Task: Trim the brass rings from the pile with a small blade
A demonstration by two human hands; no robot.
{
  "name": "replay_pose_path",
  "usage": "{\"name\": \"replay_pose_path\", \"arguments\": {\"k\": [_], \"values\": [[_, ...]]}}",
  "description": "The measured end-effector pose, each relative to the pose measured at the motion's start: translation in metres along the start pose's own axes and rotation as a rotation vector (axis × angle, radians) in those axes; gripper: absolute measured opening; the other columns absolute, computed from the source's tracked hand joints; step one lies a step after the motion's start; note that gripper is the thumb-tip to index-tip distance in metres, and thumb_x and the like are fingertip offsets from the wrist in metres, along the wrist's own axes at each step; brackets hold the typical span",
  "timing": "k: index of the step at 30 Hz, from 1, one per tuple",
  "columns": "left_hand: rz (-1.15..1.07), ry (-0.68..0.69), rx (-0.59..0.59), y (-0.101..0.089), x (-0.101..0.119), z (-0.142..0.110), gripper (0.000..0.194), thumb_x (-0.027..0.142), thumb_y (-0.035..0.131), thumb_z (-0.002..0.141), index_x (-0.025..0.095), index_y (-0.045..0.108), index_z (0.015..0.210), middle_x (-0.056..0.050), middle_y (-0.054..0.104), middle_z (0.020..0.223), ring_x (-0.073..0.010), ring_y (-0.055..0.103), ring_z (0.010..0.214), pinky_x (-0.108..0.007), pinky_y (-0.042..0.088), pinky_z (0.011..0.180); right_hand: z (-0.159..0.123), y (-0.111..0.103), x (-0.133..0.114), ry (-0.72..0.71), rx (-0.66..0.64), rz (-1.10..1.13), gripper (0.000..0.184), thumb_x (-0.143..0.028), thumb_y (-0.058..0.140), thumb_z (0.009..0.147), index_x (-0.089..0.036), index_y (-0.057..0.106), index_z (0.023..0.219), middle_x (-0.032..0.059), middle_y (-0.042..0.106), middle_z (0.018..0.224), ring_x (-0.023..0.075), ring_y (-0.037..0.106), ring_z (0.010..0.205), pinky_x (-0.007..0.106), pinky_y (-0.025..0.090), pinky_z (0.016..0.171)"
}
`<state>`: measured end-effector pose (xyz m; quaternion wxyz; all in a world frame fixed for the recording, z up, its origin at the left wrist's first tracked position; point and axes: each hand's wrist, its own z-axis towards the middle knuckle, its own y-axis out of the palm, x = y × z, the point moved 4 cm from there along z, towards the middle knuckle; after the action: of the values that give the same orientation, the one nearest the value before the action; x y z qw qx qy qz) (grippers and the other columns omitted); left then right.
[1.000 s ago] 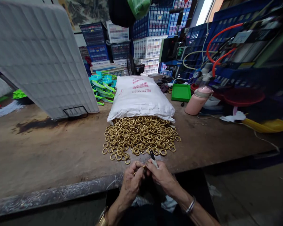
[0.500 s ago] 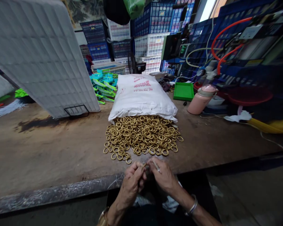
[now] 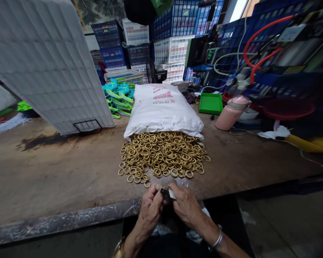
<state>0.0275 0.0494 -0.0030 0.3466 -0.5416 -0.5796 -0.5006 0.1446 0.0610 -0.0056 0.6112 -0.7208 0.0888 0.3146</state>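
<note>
Rings [image 3: 164, 154], gold-coloured, round, open-centred, heaped beside white sack [image 3: 164, 114]

Gold rings [image 3: 158, 154]; white sack [image 3: 164, 114] with red print.

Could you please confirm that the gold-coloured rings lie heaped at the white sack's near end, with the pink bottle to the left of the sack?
Not quite: the head view shows the pink bottle to the right of the white sack, not the left. The gold-coloured rings do lie heaped at the sack's near end.
</note>
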Motion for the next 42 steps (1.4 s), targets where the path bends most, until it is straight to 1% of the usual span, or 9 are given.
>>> {"name": "replay_pose_path", "arguments": {"k": [4, 9, 13, 17, 23, 26, 32, 38, 42], "values": [[0.002, -0.017, -0.026, 0.002, 0.001, -0.012, 0.035, 0.05, 0.052, 0.074, 0.017, 0.044, 0.064, 0.007, 0.039, 0.046, -0.0032, 0.028, 0.037, -0.016, 0.02, 0.036, 0.005, -0.003, 0.01, 0.064, -0.007, -0.102, 0.027, -0.005, 0.037, 0.064, -0.019, 0.049, 0.083, 0.0012, 0.059, 0.067, 0.0143, 0.053, 0.061, 0.023, 0.026, 0.054], [-0.229, -0.082, -0.163, 0.012, 0.005, -0.023, 0.029, 0.044, 0.053, 0.076, 0.017, 0.046, 0.07, 0.006, 0.044, 0.048, -0.0027, 0.029, 0.034, -0.015, 0.022, 0.033, 0.018, -0.015, 0.021, 0.126, 0.141, -0.2, 0.028, -0.004, 0.036, 0.066, -0.019, 0.051, 0.086, 0.0035, 0.062, 0.072, 0.0151, 0.054, 0.062, 0.024, 0.026, 0.054], [-0.412, -0.114, -0.127, 0.009, 0.0, -0.016, 0.029, 0.041, 0.053, 0.076, 0.015, 0.048, 0.068, 0.003, 0.048, 0.056, -0.0036, 0.034, 0.038, -0.015, 0.026, 0.033, 0.03, -0.019, 0.014, 0.075, 0.216, -0.191, 0.034, -0.005, 0.038, 0.067, -0.018, 0.05, 0.096, 0.004, 0.063, 0.079, 0.0161, 0.056, 0.07, 0.024, 0.029, 0.058], [-0.459, -0.143, -0.093, 0.003, -0.005, -0.012, 0.023, 0.036, 0.054, 0.077, 0.014, 0.048, 0.07, 0.001, 0.052, 0.059, -0.0038, 0.038, 0.038, -0.015, 0.027, 0.033, 0.043, -0.013, 0.003, 0.011, 0.179, -0.239, 0.047, -0.007, 0.041, 0.069, -0.02, 0.043, 0.114, 0.0055, 0.063, 0.091, 0.0172, 0.057, 0.08, 0.025, 0.03, 0.063], [-0.552, -0.16, -0.089, -0.001, -0.002, -0.013, 0.023, 0.029, 0.056, 0.073, 0.018, 0.049, 0.092, 0.001, 0.055, 0.06, -0.0063, 0.042, 0.038, -0.015, 0.029, 0.031, 0.055, -0.007, -0.003, 0.047, 0.104, -0.368, 0.032, -0.01, 0.041, 0.074, -0.021, 0.048, 0.103, 0.0046, 0.063, 0.082, 0.0172, 0.057, 0.073, 0.026, 0.027, 0.059], [-0.616, -0.205, -0.091, -0.002, -0.002, -0.013, 0.023, 0.03, 0.06, 0.069, 0.015, 0.054, 0.085, 0.0, 0.055, 0.062, -0.0072, 0.046, 0.044, -0.016, 0.031, 0.034, 0.055, -0.009, -0.001, 0.045, 0.144, -0.352, 0.029, -0.007, 0.041, 0.072, -0.021, 0.05, 0.095, 0.0034, 0.063, 0.08, 0.016, 0.056, 0.07, 0.026, 0.025, 0.057], [-0.632, -0.225, -0.016, -0.006, -0.002, -0.007, 0.023, 0.032, 0.065, 0.066, 0.013, 0.052, 0.068, -0.002, 0.056, 0.071, -0.0092, 0.052, 0.056, -0.015, 0.033, 0.04, 0.051, -0.014, 0.008, -0.035, 0.227, -0.141, 0.022, -0.008, 0.039, 0.071, -0.02, 0.053, 0.084, 0.0006, 0.059, 0.072, 0.013, 0.051, 0.064, 0.023, 0.026, 0.056], [-0.428, -0.136, 0.019, -0.007, 0.001, 0.008, 0.031, 0.039, 0.067, 0.063, 0.015, 0.048, 0.068, 0.003, 0.052, 0.06, -0.0056, 0.044, 0.046, -0.014, 0.028, 0.035, 0.05, -0.02, 0.018, 0.048, 0.293, 0.267, 0.024, -0.029, 0.038, 0.081, -0.019, 0.052, 0.065, -0.0013, 0.051, 0.061, 0.0112, 0.043, 0.057, 0.021, 0.031, 0.054], [-0.221, -0.067, 0.111, -0.01, 0.003, 0.018, 0.034, 0.045, 0.062, 0.067, 0.017, 0.05, 0.082, 0.007, 0.048, 0.055, -0.0035, 0.037, 0.037, -0.013, 0.024, 0.032, 0.046, -0.025, 0.013, 0.074, 0.273, 0.49, 0.027, -0.038, 0.04, 0.081, -0.018, 0.053, 0.068, -0.003, 0.049, 0.06, 0.0107, 0.043, 0.058, 0.021, 0.033, 0.054]]}}
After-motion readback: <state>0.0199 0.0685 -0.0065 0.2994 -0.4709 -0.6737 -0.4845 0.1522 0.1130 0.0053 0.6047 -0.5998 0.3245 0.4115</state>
